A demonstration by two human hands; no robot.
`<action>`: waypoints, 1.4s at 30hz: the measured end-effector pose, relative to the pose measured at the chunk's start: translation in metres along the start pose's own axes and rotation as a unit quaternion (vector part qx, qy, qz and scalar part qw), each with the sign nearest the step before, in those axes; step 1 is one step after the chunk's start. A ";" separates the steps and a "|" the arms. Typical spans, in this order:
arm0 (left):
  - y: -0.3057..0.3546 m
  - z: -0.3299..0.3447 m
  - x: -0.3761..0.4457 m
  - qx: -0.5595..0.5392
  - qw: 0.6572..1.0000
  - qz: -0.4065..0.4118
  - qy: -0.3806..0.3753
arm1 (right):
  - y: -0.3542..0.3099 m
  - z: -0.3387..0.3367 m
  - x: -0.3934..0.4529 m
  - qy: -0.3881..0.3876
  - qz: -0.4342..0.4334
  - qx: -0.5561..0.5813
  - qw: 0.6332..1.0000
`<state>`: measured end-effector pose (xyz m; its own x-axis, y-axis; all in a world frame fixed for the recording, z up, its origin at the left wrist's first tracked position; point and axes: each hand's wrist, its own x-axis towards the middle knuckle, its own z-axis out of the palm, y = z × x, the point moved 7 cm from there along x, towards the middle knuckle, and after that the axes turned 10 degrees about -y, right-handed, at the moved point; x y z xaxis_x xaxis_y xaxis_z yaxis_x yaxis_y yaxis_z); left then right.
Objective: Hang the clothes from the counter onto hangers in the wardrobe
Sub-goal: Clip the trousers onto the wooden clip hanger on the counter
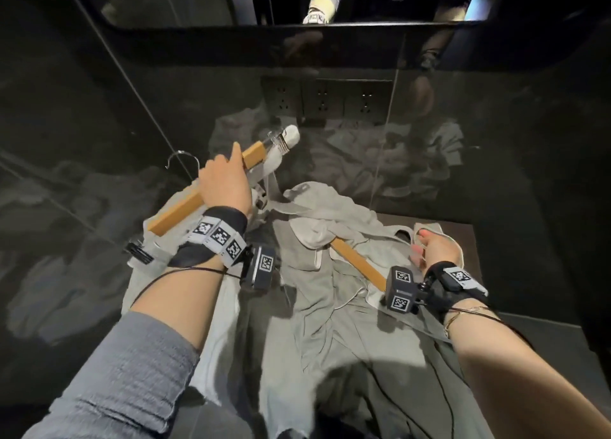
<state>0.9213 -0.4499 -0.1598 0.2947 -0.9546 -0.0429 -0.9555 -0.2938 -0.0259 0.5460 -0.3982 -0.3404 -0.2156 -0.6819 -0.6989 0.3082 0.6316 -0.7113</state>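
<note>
Already the left hand grips a wooden hanger, the right hand pinches the grey garment; its dangling clips could snag folds.

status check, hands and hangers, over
Left hand grips wooden hanger. Right hand pinches grey garment edge. Second hanger half buried in cloth.

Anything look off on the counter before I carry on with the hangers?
One thing: a second wooden hanger lies half buried under the crumpled grey clothes, only part of its bar showing beside the right hand. The left hand grips the other wooden hanger. I see nothing spilled or torn.
</note>
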 end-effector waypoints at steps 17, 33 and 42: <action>0.040 0.066 -0.057 -0.295 0.934 -0.006 -0.202 | 0.029 0.035 -0.009 -0.095 -0.018 -0.012 0.995; 0.080 0.071 -0.087 -0.582 0.764 0.055 -0.274 | -0.035 0.058 -0.057 -0.198 -0.082 0.188 0.959; 0.096 0.060 -0.100 -0.651 0.700 0.093 -0.279 | -0.029 0.108 -0.101 -0.368 -0.042 0.120 0.921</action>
<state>0.8007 -0.3799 -0.2178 -0.2243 -0.9214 -0.3174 -0.0732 -0.3089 0.9483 0.6589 -0.3879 -0.2413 0.4119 -0.8456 -0.3395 0.5339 0.5259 -0.6622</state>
